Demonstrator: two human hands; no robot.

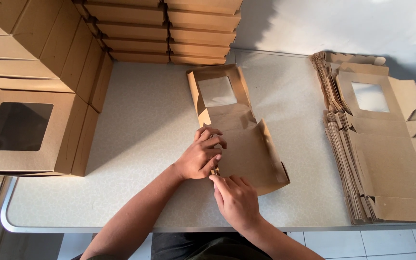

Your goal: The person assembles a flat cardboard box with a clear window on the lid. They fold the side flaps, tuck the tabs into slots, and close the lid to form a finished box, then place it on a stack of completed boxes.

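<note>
Both hands pinch one flat kraft-cardboard box blank (241, 139) at frame centre: left hand (199, 156) curled over its near-left flap, right hand (237, 200) fingertips seemingly gripping that edge. Pale speckled table (136, 120); flat blanks stacked right (381, 144); folded windowed boxes upper left (30, 130).

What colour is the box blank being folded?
Plain kraft brown box blank, with a clear window; head view shows it best.

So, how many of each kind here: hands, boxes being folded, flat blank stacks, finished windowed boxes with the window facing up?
Hands: 2, left hand and right hand
Half-folded box: 1
Stack of flat blanks: 1
Finished box, window up: 1
Total: 5
</note>
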